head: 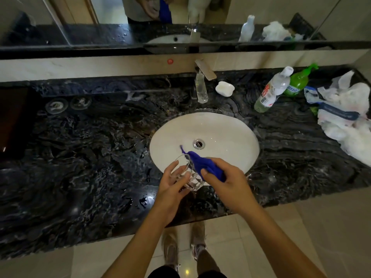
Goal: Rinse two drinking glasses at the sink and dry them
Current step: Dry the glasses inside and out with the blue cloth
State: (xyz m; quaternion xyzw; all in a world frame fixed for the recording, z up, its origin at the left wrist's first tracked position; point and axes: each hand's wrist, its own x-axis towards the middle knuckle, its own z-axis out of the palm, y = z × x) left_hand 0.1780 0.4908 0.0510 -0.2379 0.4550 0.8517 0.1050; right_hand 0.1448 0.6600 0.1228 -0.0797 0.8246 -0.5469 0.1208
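My left hand (172, 185) grips a clear drinking glass (189, 177), tilted on its side over the near rim of the white sink (230, 135). A blue cloth (206, 164) is bunched in my right hand (228, 183) and presses against the glass's right side, with one corner sticking out past the glass's mouth. No water runs from the faucet (200, 85). Two round clear items (67, 104) rest on the counter at the far left; I cannot tell whether either is a glass.
The dark marble counter (90, 157) is wet, with droplets near the front edge. A white soap dish (224, 88) sits right of the faucet. Two plastic bottles (281, 89) and crumpled white plastic bags (345, 117) fill the right side. A mirror lines the back wall.
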